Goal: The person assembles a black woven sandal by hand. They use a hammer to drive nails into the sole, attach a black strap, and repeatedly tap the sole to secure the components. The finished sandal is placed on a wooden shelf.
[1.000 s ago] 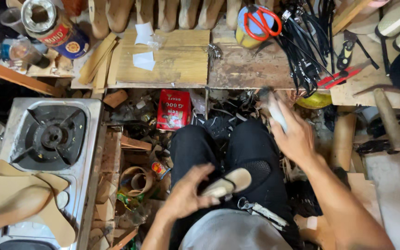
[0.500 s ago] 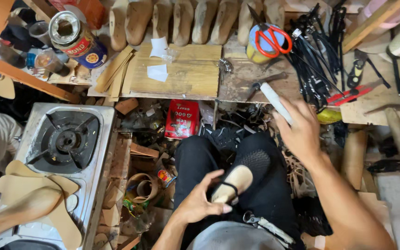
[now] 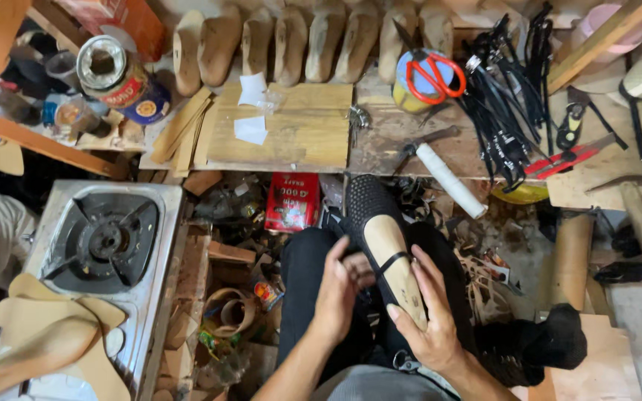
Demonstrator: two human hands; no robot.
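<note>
From the head camera, the person's two hands meet over the lap on a black mesh shoe [image 3: 369,212] that is pulled over a wooden last [image 3: 394,260]. The right hand [image 3: 429,315] has its fingers closed around the heel end of the last, gripping it from below. The left hand [image 3: 338,286] curls its fingers against the shoe's left side (how firmly they grip cannot be told). The shoe's toe points up toward the tabletop [image 3: 380,145]. On that tabletop lie a hammer with a white-wrapped handle [image 3: 446,177], a yellow tin holding red-handled scissors [image 3: 429,74] and a row of wooden lasts [image 3: 299,41]. A gas stove [image 3: 105,238] sits at the left.
</note>
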